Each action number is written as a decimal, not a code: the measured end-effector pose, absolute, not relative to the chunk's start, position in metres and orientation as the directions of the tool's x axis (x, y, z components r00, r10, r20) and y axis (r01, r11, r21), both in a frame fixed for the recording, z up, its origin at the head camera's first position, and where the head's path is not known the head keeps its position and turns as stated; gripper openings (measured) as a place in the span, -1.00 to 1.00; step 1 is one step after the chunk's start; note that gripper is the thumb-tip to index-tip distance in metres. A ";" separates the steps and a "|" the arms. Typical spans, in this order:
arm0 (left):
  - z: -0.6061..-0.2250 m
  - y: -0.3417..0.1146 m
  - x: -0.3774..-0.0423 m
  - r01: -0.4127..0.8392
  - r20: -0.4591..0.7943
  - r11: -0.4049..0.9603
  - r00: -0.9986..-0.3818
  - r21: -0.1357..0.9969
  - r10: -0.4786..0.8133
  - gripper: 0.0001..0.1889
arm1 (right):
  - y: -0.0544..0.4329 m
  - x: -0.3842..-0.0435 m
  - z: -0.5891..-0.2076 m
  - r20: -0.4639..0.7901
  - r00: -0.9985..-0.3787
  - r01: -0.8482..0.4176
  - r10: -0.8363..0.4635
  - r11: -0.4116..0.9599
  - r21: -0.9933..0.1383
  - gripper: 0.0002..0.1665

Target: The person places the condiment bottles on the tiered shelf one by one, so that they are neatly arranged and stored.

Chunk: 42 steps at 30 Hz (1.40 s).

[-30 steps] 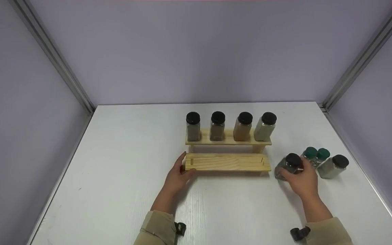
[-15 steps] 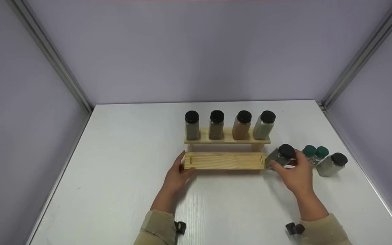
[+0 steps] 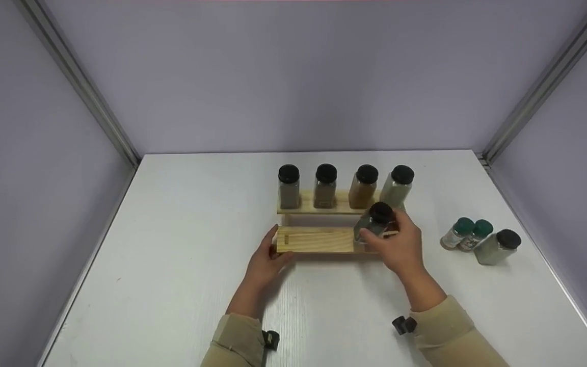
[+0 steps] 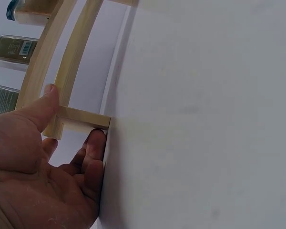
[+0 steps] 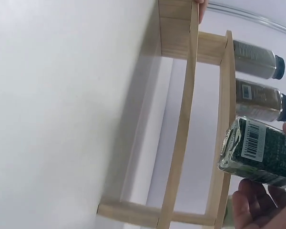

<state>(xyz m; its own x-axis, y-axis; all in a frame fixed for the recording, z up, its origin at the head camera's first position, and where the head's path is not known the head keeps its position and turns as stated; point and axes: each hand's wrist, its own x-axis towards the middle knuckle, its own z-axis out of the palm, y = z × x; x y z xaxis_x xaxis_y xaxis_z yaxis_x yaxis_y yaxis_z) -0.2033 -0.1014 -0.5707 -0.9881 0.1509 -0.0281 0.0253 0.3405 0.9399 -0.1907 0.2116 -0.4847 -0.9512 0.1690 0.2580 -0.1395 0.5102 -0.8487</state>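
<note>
Right grip [image 3: 400,247] — jar [image 3: 369,228] above shelf [image 3: 319,240]

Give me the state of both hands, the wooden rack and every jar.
Left hand: gripping the rack's left end
Right hand: gripping a jar
Held jar: capped, raised
Wooden rack: standing on the table
Four rear jars: capped, standing on the upper shelf
Two green-capped jars: closed, standing together
Far-right jar: capped, standing
</note>
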 end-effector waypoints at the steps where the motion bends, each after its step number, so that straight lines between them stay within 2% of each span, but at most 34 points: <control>1: -0.571 -0.101 -0.203 0.021 -0.032 0.341 -0.988 0.940 0.149 -0.12 | 0.206 -0.192 -0.484 0.265 -0.951 -0.153 0.159 0.503 -0.851 -0.32; 9: -0.571 -0.100 -0.202 -0.008 -0.058 0.333 -0.988 0.943 0.140 -0.13 | 0.157 -0.207 -0.478 0.311 -0.949 -0.260 0.053 0.428 -0.865 -0.32; 15: -0.570 -0.099 -0.202 -0.030 -0.077 0.343 -0.989 0.939 0.126 -0.13 | 0.126 -0.215 -0.478 0.311 -0.950 -0.286 -0.011 0.423 -0.860 -0.35; 22: -0.569 -0.100 -0.202 -0.043 -0.087 0.336 -0.990 0.941 0.114 -0.15 | 0.096 -0.225 -0.484 0.300 -0.952 -0.289 -0.059 0.492 -0.821 -0.30; 42: -0.569 -0.098 -0.201 -0.032 -0.077 0.362 -0.991 0.932 0.110 -0.16 | 0.073 -0.227 -0.498 0.251 -0.960 -0.278 -0.125 0.538 -0.796 -0.29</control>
